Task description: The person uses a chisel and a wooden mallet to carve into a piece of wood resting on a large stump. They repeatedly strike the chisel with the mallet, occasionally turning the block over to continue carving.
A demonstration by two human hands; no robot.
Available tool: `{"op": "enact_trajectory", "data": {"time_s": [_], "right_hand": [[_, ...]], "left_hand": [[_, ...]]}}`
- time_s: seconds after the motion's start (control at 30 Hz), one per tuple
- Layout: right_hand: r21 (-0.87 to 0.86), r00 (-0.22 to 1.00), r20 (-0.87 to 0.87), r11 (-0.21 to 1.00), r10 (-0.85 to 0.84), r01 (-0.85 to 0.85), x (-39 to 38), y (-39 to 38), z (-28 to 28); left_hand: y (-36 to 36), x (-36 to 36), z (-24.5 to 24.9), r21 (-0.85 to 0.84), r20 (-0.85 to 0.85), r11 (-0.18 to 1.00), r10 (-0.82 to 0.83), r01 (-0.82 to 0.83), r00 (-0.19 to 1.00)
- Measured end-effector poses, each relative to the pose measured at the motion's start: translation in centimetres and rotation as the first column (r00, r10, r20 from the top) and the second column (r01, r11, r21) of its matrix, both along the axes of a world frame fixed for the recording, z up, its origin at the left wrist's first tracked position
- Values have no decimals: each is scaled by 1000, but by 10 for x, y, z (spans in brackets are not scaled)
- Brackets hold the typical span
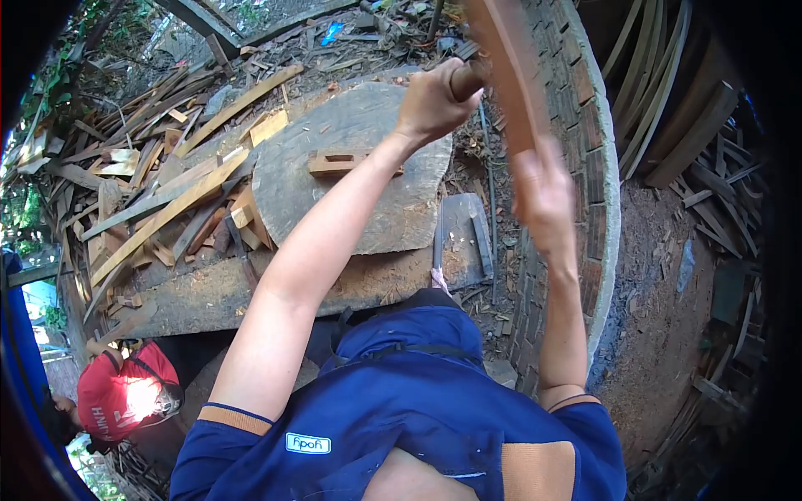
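An outdoor woodworking yard surrounds everything, its dirt ground strewn with chips and offcuts. A curving low brick wall (587, 138) runs past the right side of the round log-slab counter (393, 210), which serves as the landmark here. A heap of scrap timber (171, 215) spreads off the counter's left side, and a thick, rough plank (200, 294) lies along its near edge. Beyond that plank, to the counter's near left, another person in a red shirt (125, 388) is bent low.

Off the counter's far right side, a long wooden bar (511, 79) rises out of view, blurred by motion. The right hand (544, 196) appears clamped round the bar's lower end, though the blur hides the individual fingers. The left hand (433, 102) is above the counter's far right part, its fingers wrapped tightly round a stubby wooden handle (468, 80); whatever the handle belongs to cannot be made out.

The slotted wooden block (322, 167) lies on the counter, around its middle, its long axis running roughly left to right. From the left hand it lies leftward and nearer the body, apart from it in this view, and the left forearm (334, 225) hides part of its right side. The left hand is clearly the nearer one. The block's small slot (339, 158) faces upward.
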State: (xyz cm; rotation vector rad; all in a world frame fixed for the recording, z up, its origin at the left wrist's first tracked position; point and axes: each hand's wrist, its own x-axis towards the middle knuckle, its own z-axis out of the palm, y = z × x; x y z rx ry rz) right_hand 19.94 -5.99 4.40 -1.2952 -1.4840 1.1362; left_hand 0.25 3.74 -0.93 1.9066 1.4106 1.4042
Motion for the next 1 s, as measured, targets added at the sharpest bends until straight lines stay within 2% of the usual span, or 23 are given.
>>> {"op": "enact_trajectory", "data": {"time_s": [0.03, 0.1, 0.17, 0.2, 0.23, 0.3, 0.37, 0.43, 0.5, 0.57, 0.7, 0.73, 0.83, 1.0], "right_hand": [[-44, 996, 45, 996, 81, -79, 0, -3, -6], [-70, 996, 56, 995, 70, -67, 4, -3, -12], [-115, 996, -93, 993, 8, -18, 1, -12, -36], [-231, 997, -79, 973, -10, -9, -4, -18, -39], [-261, 997, -61, 963, 48, -62, -8, -21, -47], [-278, 985, 6, 946, 173, -164, -21, -33, -73], [-393, 960, -3, 883, 278, -257, -36, -47, -85], [-500, 943, 11, 818, 333, -284, -49, -55, -101], [-415, 935, 26, 854, 355, -313, -56, -59, -117], [-392, 948, 5, 873, 318, -291, -57, -62, -123], [-451, 946, -93, 834, 311, -319, -53, -61, -111], [-491, 940, -124, 804, 316, -335, -53, -59, -109], [-465, 937, -113, 816, 330, -344, -51, -56, -115], [-466, 940, -140, 817, 312, -341, -51, -60, -117]], "left_hand": [[1, 2, -1, 79, -2, 997, 9, -9, 1000], [2, -8, 4, 113, 21, 993, 11, -14, 1000], [-8, -21, 4, 90, 159, 988, 111, -127, 981], [-13, -32, 3, 107, 191, 970, 195, -218, 962], [-16, -45, 3, 126, 220, 945, 269, -301, 938], [-31, -68, 0, -53, 503, 939, 319, -339, 803], [-46, -80, -3, -153, 722, 895, 390, -419, 571], [-59, -98, -9, -208, 788, 886, 402, -415, 465], [-63, -108, -12, -241, 872, 862, 394, -446, 291], [-68, -120, -13, -281, 884, 854, 408, -438, 227], [-67, -110, 6, -195, 878, 871, 360, -452, 315], [-67, -112, 3, -152, 859, 908, 317, -392, 402], [-61, -99, 7, -79, 837, 939, 244, -334, 490], [-52, -89, 3, -131, 813, 936, 290, -326, 505]]}}
